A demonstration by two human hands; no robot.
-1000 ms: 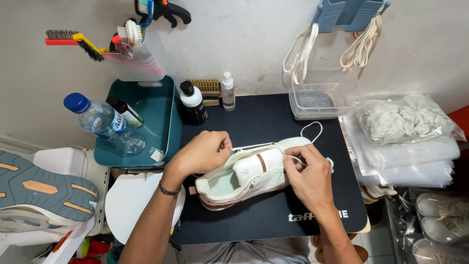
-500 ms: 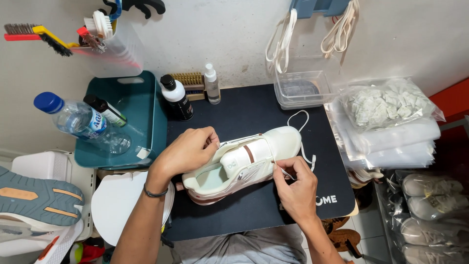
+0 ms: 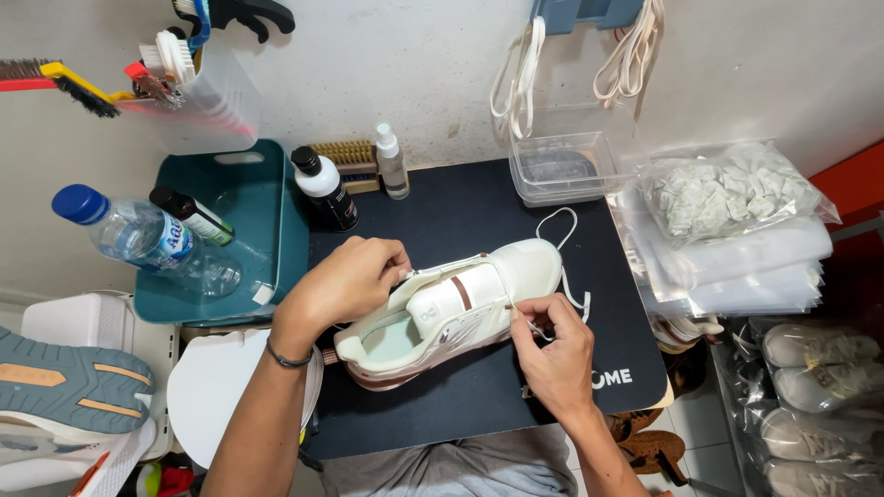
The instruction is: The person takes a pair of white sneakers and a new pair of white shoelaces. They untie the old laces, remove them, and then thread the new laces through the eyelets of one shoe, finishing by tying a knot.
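A cream sneaker [image 3: 516, 271] with a brown sole lies on its side on the black mat [image 3: 442, 212], toe pointing to the far right. My left hand [image 3: 345, 281] grips the upper edge of the shoe near the tongue. My right hand [image 3: 552, 345] sits at the eyelet side and pinches the white lace [image 3: 566, 225], which loops out past the toe onto the mat.
A teal tray [image 3: 267, 216] holds a water bottle [image 3: 138, 239] at left. A dark bottle [image 3: 324, 189], a brush [image 3: 345, 156] and a small spray bottle [image 3: 391, 164] stand at the mat's back. Clear box [image 3: 562, 166] and bagged packets [image 3: 727, 198] at right. More shoes [image 3: 69, 391] lie at both lower corners.
The view has shifted a little. My right hand has moved slightly in toward the eyelets with the lace; my left hand keeps its hold on the shoe.
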